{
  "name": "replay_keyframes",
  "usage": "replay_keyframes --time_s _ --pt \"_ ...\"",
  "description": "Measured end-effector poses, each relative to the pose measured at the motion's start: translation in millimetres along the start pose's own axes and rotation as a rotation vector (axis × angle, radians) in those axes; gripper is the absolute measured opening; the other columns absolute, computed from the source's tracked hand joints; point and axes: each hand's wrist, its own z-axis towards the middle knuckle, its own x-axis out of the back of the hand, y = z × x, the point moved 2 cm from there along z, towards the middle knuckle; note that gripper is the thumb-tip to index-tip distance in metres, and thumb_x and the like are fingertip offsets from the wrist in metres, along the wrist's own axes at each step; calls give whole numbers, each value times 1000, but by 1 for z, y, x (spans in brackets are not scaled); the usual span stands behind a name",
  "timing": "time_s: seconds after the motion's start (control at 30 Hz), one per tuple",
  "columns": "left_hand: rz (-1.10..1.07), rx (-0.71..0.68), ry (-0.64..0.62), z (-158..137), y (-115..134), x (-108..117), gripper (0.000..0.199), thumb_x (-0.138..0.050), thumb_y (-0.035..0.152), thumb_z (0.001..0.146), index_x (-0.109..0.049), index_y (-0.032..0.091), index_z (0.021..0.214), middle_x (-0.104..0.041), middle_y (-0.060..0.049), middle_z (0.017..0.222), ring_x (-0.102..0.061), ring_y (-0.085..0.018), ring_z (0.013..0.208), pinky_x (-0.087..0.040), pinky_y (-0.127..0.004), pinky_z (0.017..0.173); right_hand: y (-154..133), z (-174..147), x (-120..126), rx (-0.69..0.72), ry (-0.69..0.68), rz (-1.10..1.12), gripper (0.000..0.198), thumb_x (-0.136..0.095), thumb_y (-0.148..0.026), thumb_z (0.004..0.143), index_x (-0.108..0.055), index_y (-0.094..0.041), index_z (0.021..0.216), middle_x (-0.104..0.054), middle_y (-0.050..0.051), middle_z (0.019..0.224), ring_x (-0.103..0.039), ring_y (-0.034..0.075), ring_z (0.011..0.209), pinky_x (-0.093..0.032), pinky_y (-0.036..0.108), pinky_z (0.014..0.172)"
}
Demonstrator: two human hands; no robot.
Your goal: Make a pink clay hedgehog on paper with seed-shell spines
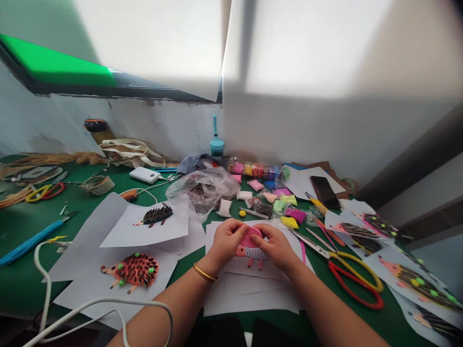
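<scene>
Between both hands is a flat, rounded piece of pink modelling clay (252,236). My left hand (230,237) pinches its left side, fingers closed. On the right edge, my right hand (274,246) grips it with thumb and fingers. Just beneath lies a white sheet with a hedgehog picture (256,254), its upper part hidden by the clay and hands. More white paper (249,296) is stacked under it. A small yellow clay ball (242,213) rests beyond my fingers. Packets of coloured clay (280,205) are scattered past the hands.
Scissors with red and yellow handles (356,279) lie right of the paper. Finished hedgehog pictures (132,272) spread at left, others (412,277) at right. A clear plastic bag (206,190), phone (324,191) and blue craft knife (36,241) are around. A white cable (108,302) crosses the front left.
</scene>
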Motion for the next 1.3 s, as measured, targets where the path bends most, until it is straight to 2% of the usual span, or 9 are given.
replay_keyframes --time_s 0.23,0.4,0.5,0.6,0.77,0.93,1.03,1.2,1.3 --pt "-86 -49 -18 0 3 0 35 -57 39 83 -63 19 111 -64 -5 93 -58 -16 80 -45 -27 73 0 0 -1 -25 28 -44 15 -54 -30 82 -65 -19 81 -65 1 79 -56 17 73 -42 27 66" --pt "-32 33 -29 2 -1 1 24 -59 38 81 -67 16 77 -64 -3 75 -57 -16 72 -44 -26 65 -2 0 -2 -10 12 -89 13 -54 -27 80 -63 -19 76 -61 0 73 -53 15 69 -40 25 62" --pt "-99 75 -14 2 -2 1 29 -54 42 84 -68 17 90 -67 -4 83 -59 -17 76 -45 -26 66 -3 1 -1 -11 19 -36 16 -54 -28 81 -64 -19 89 -65 1 83 -55 16 74 -42 26 67" --pt "-64 -26 -25 1 2 1 33 -58 42 82 -67 20 105 -66 -6 95 -59 -18 87 -46 -28 75 -3 1 -2 -12 29 -25 16 -55 -29 81 -64 -19 90 -64 1 82 -56 16 75 -43 26 68" --pt "53 -31 -12 1 0 -1 18 -64 36 77 -67 18 76 -63 -2 77 -57 -16 76 -45 -27 70 -1 0 -4 -9 6 -43 16 -58 -33 81 -64 -19 87 -64 1 80 -55 16 74 -43 27 67" --pt "-119 49 -19 -1 -3 -3 24 -59 38 81 -66 17 92 -64 -4 84 -58 -16 77 -46 -26 70 2 2 -5 18 -10 -18 22 -60 -35 80 -66 -20 94 -67 4 92 -58 19 83 -44 28 72" --pt "-97 -4 -57 -2 4 -2 32 -59 38 82 -65 20 107 -64 -4 94 -58 -16 81 -47 -27 73 2 2 -5 11 -4 -26 20 -53 -30 83 -67 -20 94 -68 3 89 -58 18 77 -44 28 68" --pt "30 -77 -76 -1 9 0 24 -58 38 84 -72 19 84 -65 -4 80 -58 -16 78 -45 -26 71 1 1 -6 -2 -7 -52 19 -54 -27 81 -67 -19 92 -67 3 84 -57 17 74 -43 27 66" --pt "-15 -50 -55 0 5 0 27 -54 38 87 -72 18 89 -67 -6 85 -60 -17 81 -46 -28 74 2 1 -5 -3 8 2 22 -53 -29 83 -64 -18 99 -67 4 93 -58 19 83 -44 28 71"
